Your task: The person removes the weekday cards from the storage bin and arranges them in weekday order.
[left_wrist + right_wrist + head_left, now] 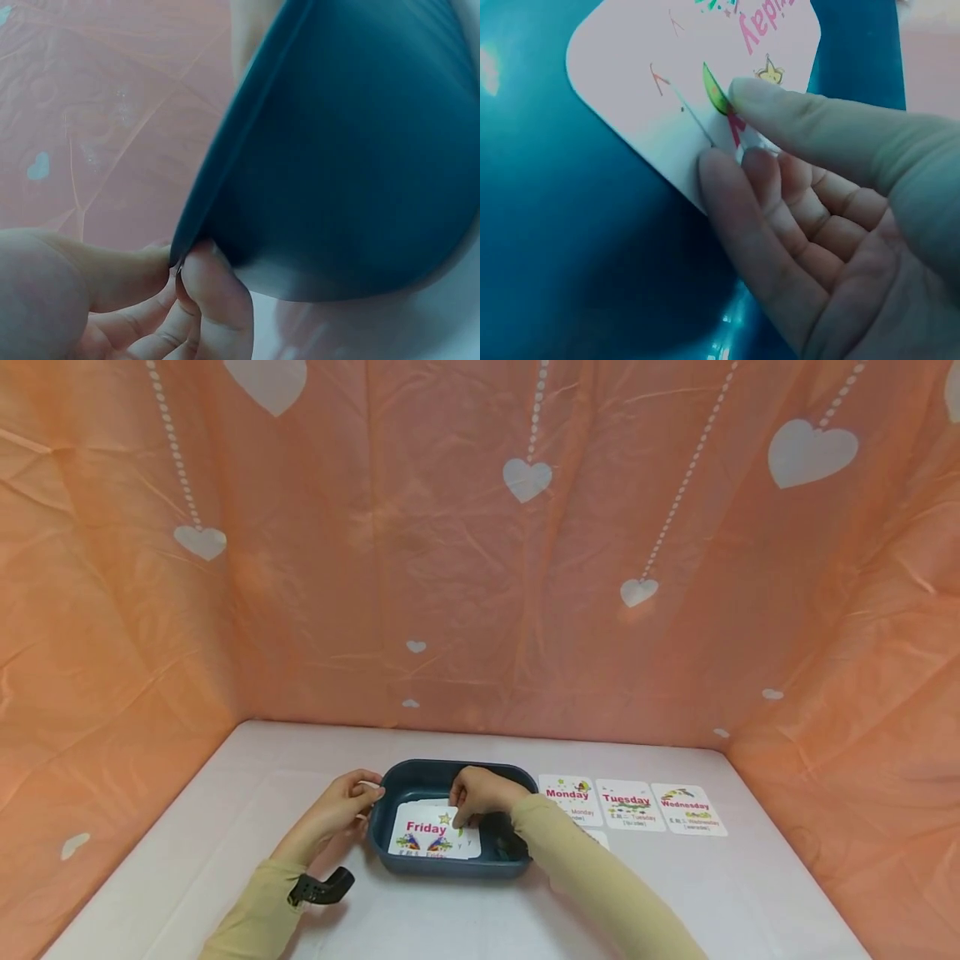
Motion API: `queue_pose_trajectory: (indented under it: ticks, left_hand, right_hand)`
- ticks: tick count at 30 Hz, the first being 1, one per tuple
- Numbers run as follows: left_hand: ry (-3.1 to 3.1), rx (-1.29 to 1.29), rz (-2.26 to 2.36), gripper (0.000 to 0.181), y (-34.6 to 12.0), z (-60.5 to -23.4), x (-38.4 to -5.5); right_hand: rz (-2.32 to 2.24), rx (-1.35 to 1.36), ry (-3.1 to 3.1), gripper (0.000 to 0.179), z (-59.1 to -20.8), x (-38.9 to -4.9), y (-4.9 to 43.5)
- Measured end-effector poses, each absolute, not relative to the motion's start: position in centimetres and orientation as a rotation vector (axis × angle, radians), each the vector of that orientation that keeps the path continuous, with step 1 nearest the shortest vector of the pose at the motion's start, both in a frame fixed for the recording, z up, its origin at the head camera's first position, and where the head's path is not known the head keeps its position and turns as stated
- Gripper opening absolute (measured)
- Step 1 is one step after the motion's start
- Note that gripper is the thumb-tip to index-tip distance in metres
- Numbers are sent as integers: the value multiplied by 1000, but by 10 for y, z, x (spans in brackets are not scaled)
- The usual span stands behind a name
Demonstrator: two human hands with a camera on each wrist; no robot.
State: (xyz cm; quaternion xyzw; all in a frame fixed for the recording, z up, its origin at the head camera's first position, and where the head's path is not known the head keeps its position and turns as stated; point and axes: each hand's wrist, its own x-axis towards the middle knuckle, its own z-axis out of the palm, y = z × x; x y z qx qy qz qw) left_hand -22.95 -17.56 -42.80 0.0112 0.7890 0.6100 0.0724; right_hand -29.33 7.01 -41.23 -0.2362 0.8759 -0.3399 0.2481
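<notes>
Dark blue plastic box (450, 866) on white table (420, 918), left hand (337, 810) pinching its left rim between thumb and fingers. Right hand (480, 795) reaches inside, thumb and forefinger pinching the edge of the Friday card (420, 842), which lies face up on other cards in the box, toward the left side. Right of the box, Monday card (573, 802), Tuesday card (628, 806) and Wednesday card (690, 810) in a row, face up; another card (598, 837) below Monday, mostly hidden by the right sleeve (615, 885). Orange-pink cloth (450, 568) with white hearts behind.
</notes>
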Motion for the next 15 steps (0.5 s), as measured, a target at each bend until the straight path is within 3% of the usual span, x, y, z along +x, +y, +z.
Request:
queue_pose_trajectory:
  ticks: [15]
  left_hand:
    - [2346, 42, 1860, 29, -176, -431, -232]
  right_hand:
    - [-924, -703, 2314, 19, -406, -297, 76]
